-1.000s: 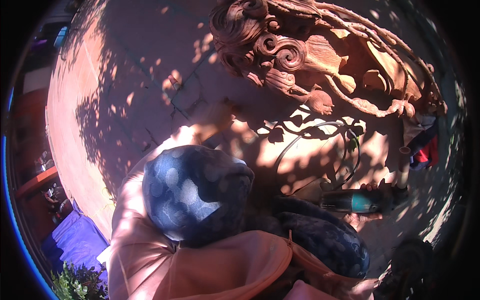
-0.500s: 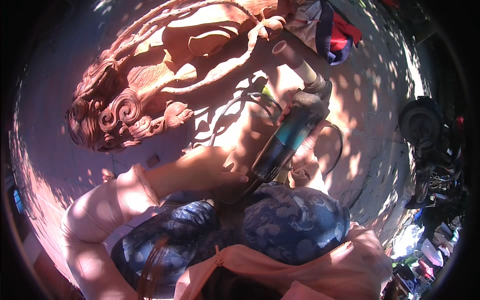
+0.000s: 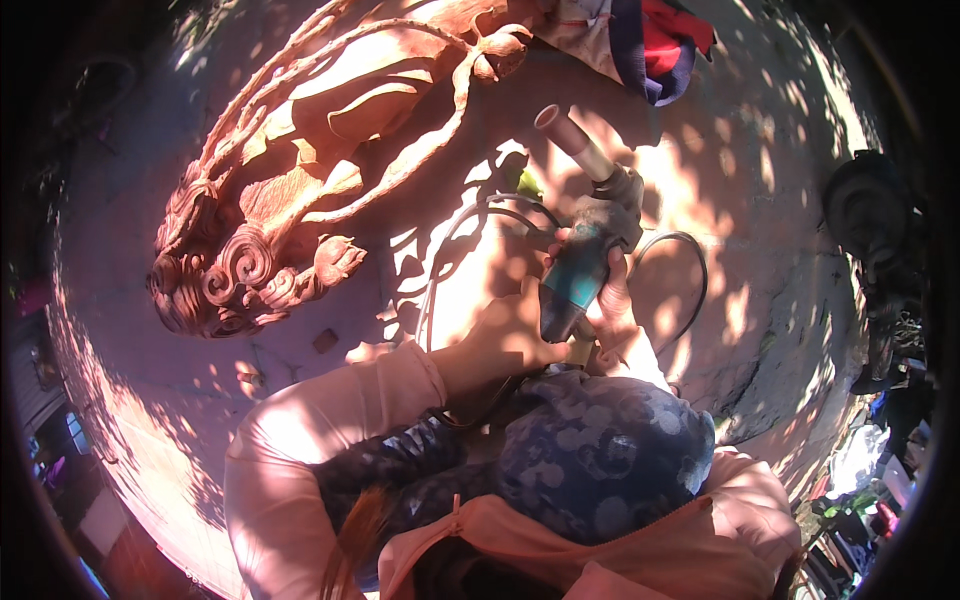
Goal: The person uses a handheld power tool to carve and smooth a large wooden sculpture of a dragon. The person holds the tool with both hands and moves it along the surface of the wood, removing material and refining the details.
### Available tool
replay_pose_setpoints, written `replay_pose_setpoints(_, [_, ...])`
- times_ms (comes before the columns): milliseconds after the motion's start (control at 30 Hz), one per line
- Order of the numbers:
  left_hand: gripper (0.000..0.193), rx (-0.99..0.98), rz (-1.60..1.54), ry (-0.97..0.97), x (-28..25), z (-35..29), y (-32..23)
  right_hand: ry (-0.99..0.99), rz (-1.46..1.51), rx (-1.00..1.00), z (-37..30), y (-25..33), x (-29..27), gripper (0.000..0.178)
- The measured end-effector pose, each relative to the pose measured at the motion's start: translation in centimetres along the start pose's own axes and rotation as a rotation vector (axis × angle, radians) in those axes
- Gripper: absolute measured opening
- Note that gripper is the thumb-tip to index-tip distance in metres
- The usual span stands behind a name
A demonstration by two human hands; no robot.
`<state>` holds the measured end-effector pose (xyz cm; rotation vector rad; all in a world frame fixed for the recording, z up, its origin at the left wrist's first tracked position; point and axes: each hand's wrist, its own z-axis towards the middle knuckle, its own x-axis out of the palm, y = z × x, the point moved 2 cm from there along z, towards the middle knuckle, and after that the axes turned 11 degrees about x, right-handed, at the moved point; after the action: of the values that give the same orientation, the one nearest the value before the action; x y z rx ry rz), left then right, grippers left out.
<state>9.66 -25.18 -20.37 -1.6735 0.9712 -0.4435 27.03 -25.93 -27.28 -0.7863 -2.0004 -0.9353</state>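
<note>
A teal and black power grinder [image 3: 573, 278] with a brown cylindrical attachment [image 3: 568, 136] slants up and away over my lap. My right hand [image 3: 612, 305] is wrapped round its body, with fingertips showing on the far left side. At the tool's rear end, my left hand [image 3: 512, 332] closes on the dark housing; some of its fingers are in shade. A grey power cord [image 3: 436, 262] loops over the ground left of the tool, and another loop shows to its right. Left of both hands lies a large reddish-brown wood carving [image 3: 245, 262] with scrolls, buds and curving stems.
A red, navy and pale cloth [image 3: 655, 50] lies at the far side, beyond the tool. Dark machinery [image 3: 868, 215] stands at the right, with scattered rubbish and bags [image 3: 858, 462] nearer me. A small brown block [image 3: 326, 341] rests on the sun-dappled ground below the carving.
My left hand has moved right, from open beside the grinder onto its rear end. The grinder has tilted slightly more upright. The whole view has shifted a little.
</note>
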Motion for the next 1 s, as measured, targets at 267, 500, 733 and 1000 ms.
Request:
replay_pose_setpoints(267, [0.097,0.132,0.175,-0.065,0.5,-0.4,0.5,0.084,0.083,0.034,-0.3,-0.7,-0.9,0.075])
replay_pose_setpoints(500, [0.089,0.193,0.259,-0.068,0.2,-0.7,-0.5,-0.015,0.225,-0.019,0.1,-2.9,-3.5,0.056])
replay_pose_setpoints(733, [0.07,0.169,0.34,0.236,-3.7,-2.4,-1.1,-0.008,0.287,0.018,0.4,-1.0,-2.0,0.064])
replay_pose_setpoints(1000, [0.034,-0.255,0.33,0.365,-15.6,-12.1,-5.8,-0.067,0.238,-0.098,0.2,1.4,-5.7,0.063])
